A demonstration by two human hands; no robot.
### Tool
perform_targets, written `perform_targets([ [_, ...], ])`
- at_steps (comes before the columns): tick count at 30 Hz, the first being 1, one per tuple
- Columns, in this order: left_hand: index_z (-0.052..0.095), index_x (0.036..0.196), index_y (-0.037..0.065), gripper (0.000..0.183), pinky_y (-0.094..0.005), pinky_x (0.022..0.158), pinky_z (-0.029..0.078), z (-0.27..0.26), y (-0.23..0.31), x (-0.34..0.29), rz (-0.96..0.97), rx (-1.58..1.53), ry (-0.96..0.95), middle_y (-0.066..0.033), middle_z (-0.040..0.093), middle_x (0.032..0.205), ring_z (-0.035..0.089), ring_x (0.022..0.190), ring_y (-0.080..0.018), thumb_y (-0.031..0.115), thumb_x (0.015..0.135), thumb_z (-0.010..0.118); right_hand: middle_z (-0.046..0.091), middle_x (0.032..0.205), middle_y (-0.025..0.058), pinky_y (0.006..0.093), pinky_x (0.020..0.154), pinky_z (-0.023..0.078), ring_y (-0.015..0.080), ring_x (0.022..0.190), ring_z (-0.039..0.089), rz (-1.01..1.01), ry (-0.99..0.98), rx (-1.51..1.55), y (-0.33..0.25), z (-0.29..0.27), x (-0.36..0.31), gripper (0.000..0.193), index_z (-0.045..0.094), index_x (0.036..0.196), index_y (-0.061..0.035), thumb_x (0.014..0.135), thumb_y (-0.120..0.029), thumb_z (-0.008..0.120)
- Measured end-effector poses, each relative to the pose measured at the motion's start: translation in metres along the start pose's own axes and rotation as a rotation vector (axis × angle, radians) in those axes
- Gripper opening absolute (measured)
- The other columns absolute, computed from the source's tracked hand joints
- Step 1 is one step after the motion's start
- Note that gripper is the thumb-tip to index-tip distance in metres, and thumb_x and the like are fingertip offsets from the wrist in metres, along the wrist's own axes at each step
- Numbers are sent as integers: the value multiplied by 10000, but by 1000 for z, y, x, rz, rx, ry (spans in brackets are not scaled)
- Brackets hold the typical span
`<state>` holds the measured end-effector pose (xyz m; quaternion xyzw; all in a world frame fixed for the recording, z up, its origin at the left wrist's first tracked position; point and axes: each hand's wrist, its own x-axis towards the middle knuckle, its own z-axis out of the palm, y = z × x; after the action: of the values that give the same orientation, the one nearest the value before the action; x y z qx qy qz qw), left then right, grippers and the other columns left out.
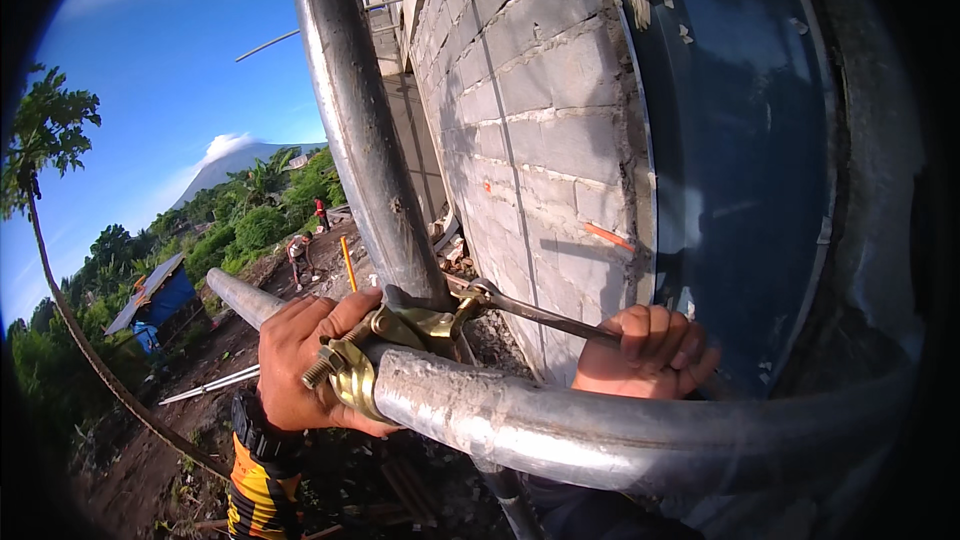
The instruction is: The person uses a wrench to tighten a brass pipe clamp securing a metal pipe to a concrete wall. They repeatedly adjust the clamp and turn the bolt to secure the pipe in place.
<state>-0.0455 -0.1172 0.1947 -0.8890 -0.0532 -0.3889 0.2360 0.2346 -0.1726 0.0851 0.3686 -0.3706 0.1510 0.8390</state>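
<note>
A brass-coloured scaffold clamp (352, 386) joins a level steel pipe (520, 420) to an upright steel pipe (350, 110). Wrapped round the level pipe and the clamp is my left hand (310, 360), its thumb lying by the clamp's threaded bolt (325, 365). My right hand (645, 350), behind the level pipe, is closed on the handle of a metal wrench (540, 314). The wrench's head meets the clamp's far side, close to the upright pipe. Whether its jaw sits on a nut is too small to tell.
A grey block wall (550, 90) rises close on the right, with a dark blue window pane (740, 170) set in it. Far below, two people stand on bare soil near a blue shed (165, 300). A thin tree trunk (90, 360) leans at the left.
</note>
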Motion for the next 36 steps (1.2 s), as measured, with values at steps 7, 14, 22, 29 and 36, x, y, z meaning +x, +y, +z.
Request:
perform_targets([
  [7,621,1204,2,1020,-392,589,453,1,0,-1,4,-4,31,-72,503,680,546,564,-275,673,473,853,291,551,14,348,647,312,163,589,286,-97,30,74,16,-9,-43,378,461,753,-109,1010,-376,384],
  [14,619,1202,1,1004,-379,571,444,2,0,1,23,-3,58,-65,486,668,537,547,-261,662,484,854,248,566,10,338,610,284,156,592,243,110,17,-60,-10,29,-30,407,390,711,-126,1016,-395,392],
  [22,614,1220,16,1032,-384,569,435,1,1,0,17,24,42,-63,470,664,526,551,-259,685,470,843,231,555,-12,321,574,237,140,579,209,198,-38,144,2,4,-8,426,362,679,-155,1000,-421,447],
  [29,615,1220,10,1048,-386,577,439,3,1,0,17,20,53,-66,481,672,530,559,-266,703,464,831,305,545,6,340,679,271,151,568,250,-6,69,105,8,-9,-47,258,396,674,-145,903,-265,393],
  [36,620,1207,-6,1029,-380,577,448,2,0,2,32,14,48,-60,494,672,537,558,-251,690,480,835,319,562,-1,338,610,265,150,554,247,67,81,-74,2,9,-43,426,416,743,-146,1030,-439,302],
])
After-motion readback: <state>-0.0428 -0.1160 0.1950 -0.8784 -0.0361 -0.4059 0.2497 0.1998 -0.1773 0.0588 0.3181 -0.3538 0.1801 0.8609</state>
